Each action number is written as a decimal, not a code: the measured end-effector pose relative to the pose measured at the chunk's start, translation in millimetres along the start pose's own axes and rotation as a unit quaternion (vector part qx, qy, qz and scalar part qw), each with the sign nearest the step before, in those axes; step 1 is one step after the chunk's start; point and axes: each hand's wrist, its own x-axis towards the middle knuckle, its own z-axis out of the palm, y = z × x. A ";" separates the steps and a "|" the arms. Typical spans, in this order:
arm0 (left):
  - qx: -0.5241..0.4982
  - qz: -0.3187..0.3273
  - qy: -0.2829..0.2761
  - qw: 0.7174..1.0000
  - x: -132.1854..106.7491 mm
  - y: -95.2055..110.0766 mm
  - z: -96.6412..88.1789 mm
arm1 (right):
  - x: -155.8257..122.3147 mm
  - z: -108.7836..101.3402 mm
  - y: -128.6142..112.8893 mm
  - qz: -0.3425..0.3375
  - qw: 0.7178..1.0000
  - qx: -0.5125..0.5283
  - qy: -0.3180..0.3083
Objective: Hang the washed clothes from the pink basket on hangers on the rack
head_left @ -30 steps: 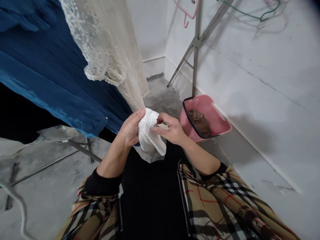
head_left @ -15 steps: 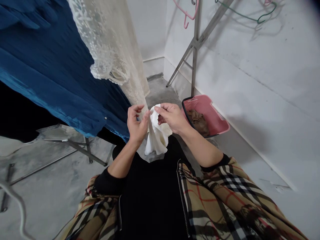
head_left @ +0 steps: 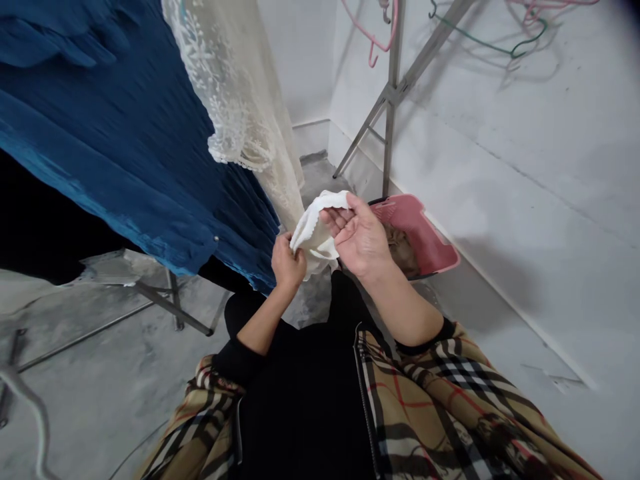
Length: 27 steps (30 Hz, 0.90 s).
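A small white garment (head_left: 316, 241) with a scalloped edge is stretched between my two hands in front of my body. My left hand (head_left: 289, 265) is closed, pinching its left edge between thumb and fingers. On the other side, my right hand (head_left: 363, 239) has its palm turned up; the thumb grips the upper edge while the fingers reach inside the opening. The garment's exact kind is unclear. Close to the left hand hang a cream lace garment (head_left: 235, 113) and a large blue garment (head_left: 125, 147).
A pink basket (head_left: 433, 243) with a brown cloth (head_left: 400, 250) in it stands by the wall, right of my hands. Behind it rises a metal rack (head_left: 389, 137) with a pink hanger (head_left: 371, 39) and a green hanger (head_left: 495, 48). Metal legs (head_left: 175, 310) stand at left.
The white garment, bunched and hanging before, is now spread with its edge held open. My left hand has moved down and closed on it; my right hand has turned palm up.
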 end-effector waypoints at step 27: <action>-0.369 -0.083 -0.083 0.922 -12.2 54.3 29.7 | -13.5 -7.7 7.0 -0.030 0.999 0.013 -0.022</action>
